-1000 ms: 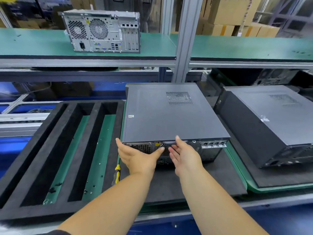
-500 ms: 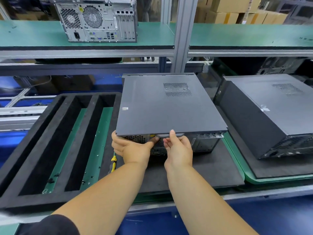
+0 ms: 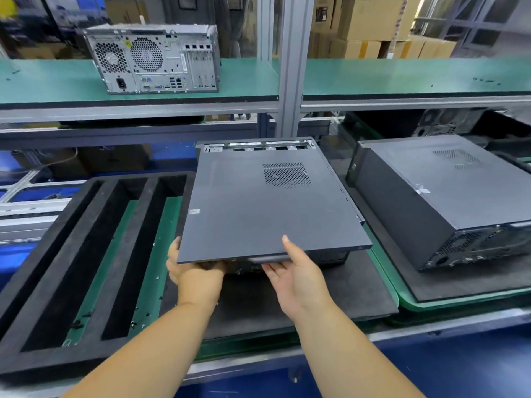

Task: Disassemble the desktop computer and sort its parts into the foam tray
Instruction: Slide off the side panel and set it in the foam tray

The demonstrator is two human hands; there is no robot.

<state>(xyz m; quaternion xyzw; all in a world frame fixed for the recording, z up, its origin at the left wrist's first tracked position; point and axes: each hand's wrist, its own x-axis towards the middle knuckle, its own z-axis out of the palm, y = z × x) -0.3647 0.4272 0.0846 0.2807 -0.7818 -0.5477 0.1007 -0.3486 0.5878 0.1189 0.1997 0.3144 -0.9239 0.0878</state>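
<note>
Far left, a black foam tray with long parallel slots (image 3: 37, 285) lies on the green bench mat, slots running away from the viewer, green showing through the bottoms of two of them; small dark bits lie on the green strips near the front (too small to identify). Just right of the tray, a dark grey flat metal side panel with a perforated vent patch (image 3: 258, 208) sits over the desktop computer chassis (image 3: 330, 257), pulled toward the viewer so its near edge overhangs the chassis front and a strip of the metal frame shows at the far end. The chassis rests on a black foam pad (image 3: 258, 305), between the tray and the next unit. Left hand (image 3: 192, 271) is under the panel's near left corner, fingers curled up around the edge, gripping it; fingertips hidden beneath. Right hand (image 3: 296, 274) holds the near edge near the middle, thumb pressed flat on top of the panel, the other fingers spread underneath. Right of this, a second closed dark grey desktop case (image 3: 436, 202) lies on its own black pad, apart from the first. On the upper green shelf (image 3: 402, 79), back left, a silver tower computer (image 3: 152, 58) stands with rear ports and fan grilles facing the viewer. Cardboard boxes (image 3: 373, 24) are stacked behind the shelf, right of the aluminium post (image 3: 290, 64).
</note>
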